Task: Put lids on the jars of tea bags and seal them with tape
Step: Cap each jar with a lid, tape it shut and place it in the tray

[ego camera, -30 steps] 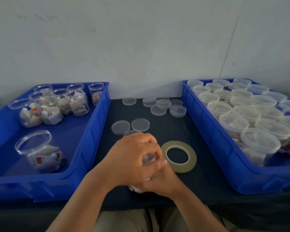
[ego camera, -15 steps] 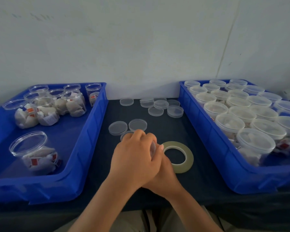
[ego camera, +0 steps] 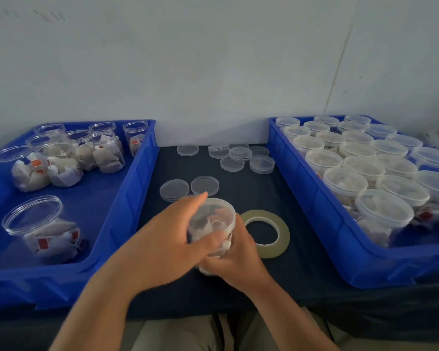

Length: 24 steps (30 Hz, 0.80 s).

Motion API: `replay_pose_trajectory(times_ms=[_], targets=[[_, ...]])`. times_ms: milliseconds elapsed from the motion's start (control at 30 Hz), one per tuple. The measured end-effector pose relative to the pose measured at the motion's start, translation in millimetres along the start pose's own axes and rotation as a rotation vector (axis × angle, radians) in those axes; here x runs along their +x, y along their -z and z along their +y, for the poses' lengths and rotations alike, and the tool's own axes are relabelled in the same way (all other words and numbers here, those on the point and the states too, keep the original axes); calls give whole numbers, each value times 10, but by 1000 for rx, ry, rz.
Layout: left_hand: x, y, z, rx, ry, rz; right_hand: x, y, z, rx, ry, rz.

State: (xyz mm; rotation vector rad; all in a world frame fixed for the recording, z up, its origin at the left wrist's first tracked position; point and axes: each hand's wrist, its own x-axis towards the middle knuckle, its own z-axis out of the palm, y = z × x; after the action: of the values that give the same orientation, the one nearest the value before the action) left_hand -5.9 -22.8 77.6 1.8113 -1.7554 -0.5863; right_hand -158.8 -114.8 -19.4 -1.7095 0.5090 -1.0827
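— Where is the jar (ego camera: 211, 221) of tea bags sitting?
— Both hands are holding it over the dark tabletop (ego camera: 238, 188), near the front edge, midway between the 2 blue bins. A lid seems to be covering it, though blur is hiding the rim.
— What are the fingers doing?
— The left hand (ego camera: 167, 247) is curling thumb and fingers round the jar's side. The right hand (ego camera: 238, 259) is gripping it lower down, fingers wrapped.
— And the tape?
— The tape roll (ego camera: 264, 233) is lying flat just beside the right hand. 2 loose lids (ego camera: 174, 190) are lying just behind the jar, with more lids (ego camera: 240, 153) near the back edge. The left bin (ego camera: 137, 178) is holding open jars (ego camera: 33, 224), the right bin (ego camera: 302, 198) lidded jars (ego camera: 384, 211).
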Motion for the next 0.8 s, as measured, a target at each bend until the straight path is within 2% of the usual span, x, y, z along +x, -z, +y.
replay_pose_trajectory(times_ms=[67, 133, 200, 300, 433, 600, 700, 800], targets=[[68, -258, 193, 178, 155, 107, 27, -54, -38, -176, 83, -16], [191, -478, 364, 327, 280, 217, 28, -78, -66, -304, 88, -18], [291, -606, 419, 433, 255, 360, 15, -48, -49, -294, 62, 12], [324, -642, 343, 453, 74, 533, -8, -1, -27, -232, 36, 21], [342, -564, 147, 380, -73, 477, -8, 17, -4, -240, -5, -11], [324, -455, 14, 228, -130, 420, 26, -21, 25, -178, 1, -47], [262, -538, 60, 191, -54, 532, 40, -62, -43, -224, 77, -28], [208, -652, 103, 162, 133, 587, -3, -90, -84, -326, 141, 61]])
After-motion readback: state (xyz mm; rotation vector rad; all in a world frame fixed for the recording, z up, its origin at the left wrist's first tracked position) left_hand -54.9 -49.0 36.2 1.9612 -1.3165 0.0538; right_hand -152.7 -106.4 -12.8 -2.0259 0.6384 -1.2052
